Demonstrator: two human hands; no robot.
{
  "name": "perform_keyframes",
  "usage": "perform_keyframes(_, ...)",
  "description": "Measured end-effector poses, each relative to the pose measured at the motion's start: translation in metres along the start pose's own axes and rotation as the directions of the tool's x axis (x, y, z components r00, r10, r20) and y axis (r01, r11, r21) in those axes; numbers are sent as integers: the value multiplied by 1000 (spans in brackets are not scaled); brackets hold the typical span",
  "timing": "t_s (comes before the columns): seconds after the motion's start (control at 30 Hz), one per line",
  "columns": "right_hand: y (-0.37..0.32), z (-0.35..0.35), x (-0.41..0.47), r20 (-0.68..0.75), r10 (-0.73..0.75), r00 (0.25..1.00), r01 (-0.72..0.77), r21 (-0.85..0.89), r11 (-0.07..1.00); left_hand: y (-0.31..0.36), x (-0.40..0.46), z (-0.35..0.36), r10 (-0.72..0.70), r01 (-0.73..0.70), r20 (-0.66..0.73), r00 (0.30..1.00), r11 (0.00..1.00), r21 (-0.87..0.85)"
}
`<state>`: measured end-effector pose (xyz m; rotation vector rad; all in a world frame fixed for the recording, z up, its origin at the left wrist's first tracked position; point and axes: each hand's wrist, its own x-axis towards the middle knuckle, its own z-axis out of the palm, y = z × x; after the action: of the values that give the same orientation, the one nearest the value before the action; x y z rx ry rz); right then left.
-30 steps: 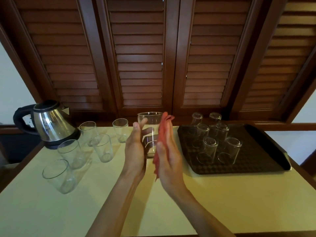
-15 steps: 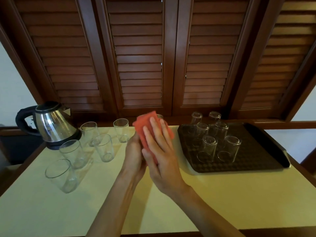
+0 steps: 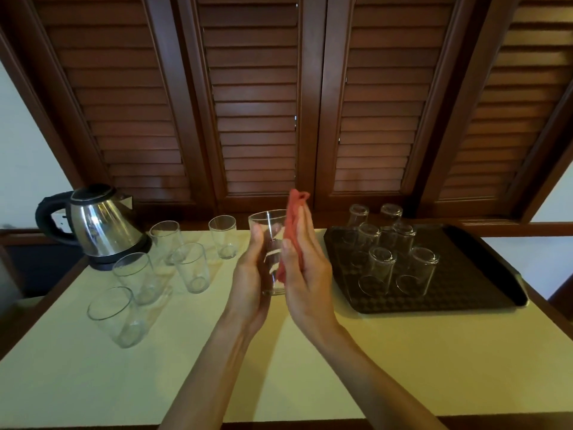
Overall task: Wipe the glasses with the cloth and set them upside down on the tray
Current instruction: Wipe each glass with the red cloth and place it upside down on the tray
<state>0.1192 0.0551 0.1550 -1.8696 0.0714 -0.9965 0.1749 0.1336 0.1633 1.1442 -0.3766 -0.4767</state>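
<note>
Above the table, left hand gripping upright glass, flat-fingered right hand pressing red cloth against it

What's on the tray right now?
On the dark tray stand upside-down glasses, seven as far as I can count: two at the front, three in the middle, two at the back. The rear ones overlap, so the count is unsure. Nothing else shows there.

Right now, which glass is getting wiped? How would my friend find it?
Start at the cream table, between the kettle and the dark tray. Two hands meet there, the right hand pressing a red cloth. The held glass is the only one lifted off the table.
</note>
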Motion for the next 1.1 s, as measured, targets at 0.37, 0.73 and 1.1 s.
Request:
perform_keyframes(0.37,-4,-1,-4,36,-87,996,88,-7,996,7,3,-1,-94,93,-17,995,994,-51)
perform_keyframes(0.73,0,-3,-16,8,-55,998,54,125,991,14,4,9,-1,12,-115,993,996,93)
perform_keyframes(1.1,3,-2,-27,71,46,996,-61,232,971,15,-1,15,185,-172,-116,976,978,117)
